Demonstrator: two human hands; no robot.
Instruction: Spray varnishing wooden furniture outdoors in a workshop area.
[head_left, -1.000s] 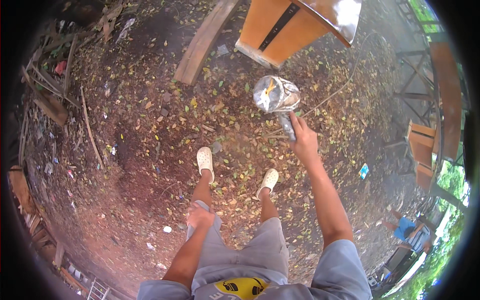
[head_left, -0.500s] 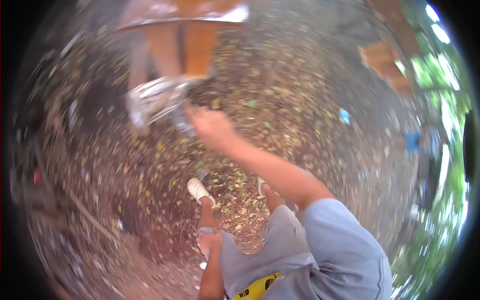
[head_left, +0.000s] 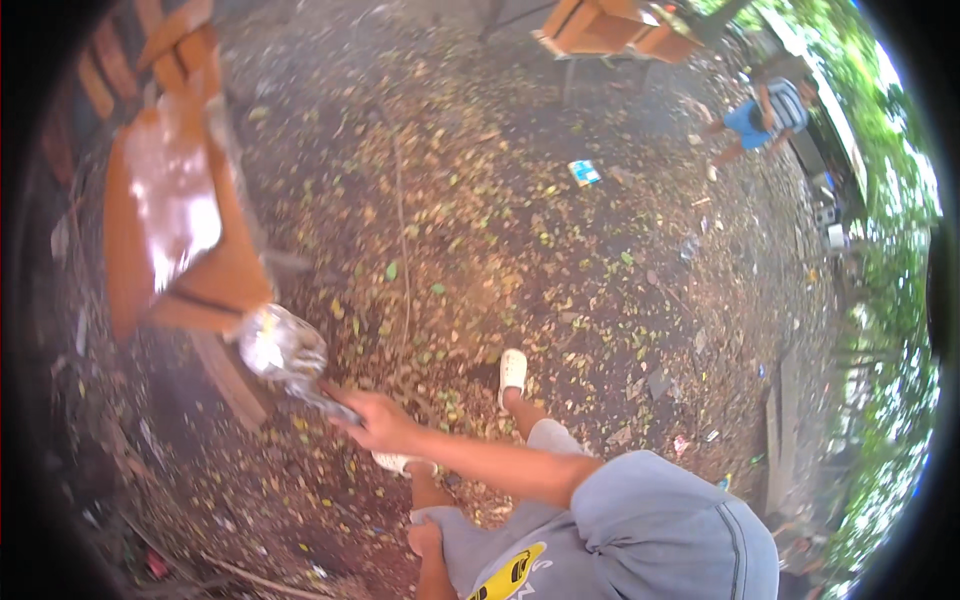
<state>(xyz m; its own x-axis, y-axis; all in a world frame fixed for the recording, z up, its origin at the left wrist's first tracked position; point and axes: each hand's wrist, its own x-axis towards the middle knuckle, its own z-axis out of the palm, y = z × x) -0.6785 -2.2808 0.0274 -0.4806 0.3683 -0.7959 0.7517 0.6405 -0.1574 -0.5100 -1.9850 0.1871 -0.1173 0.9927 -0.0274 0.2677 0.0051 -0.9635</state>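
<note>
My right hand [head_left: 383,424] is closed round the twisted neck of a shiny clear plastic bag [head_left: 283,345]. The bag bulges at its far end, and glare hides what is inside. It is close to the lower corner of an orange-brown wooden piece of furniture [head_left: 238,285] with a glossy top; whether they touch, I cannot tell. My left hand [head_left: 425,537] rests against the leg of my grey shorts, its fingers not clearly visible.
Fallen leaves cover the dirt ground [head_left: 460,220]. More wooden furniture [head_left: 590,28] stands at the far side. A person [head_left: 768,118] in a striped shirt and blue shorts is at the far right. A blue-and-white packet [head_left: 584,172] and planks [head_left: 775,440] lie on the ground.
My view has swung, so the glossy furniture now appears farther left and the other person shows more clearly. The bag appears lower in the picture, still in my right hand.
</note>
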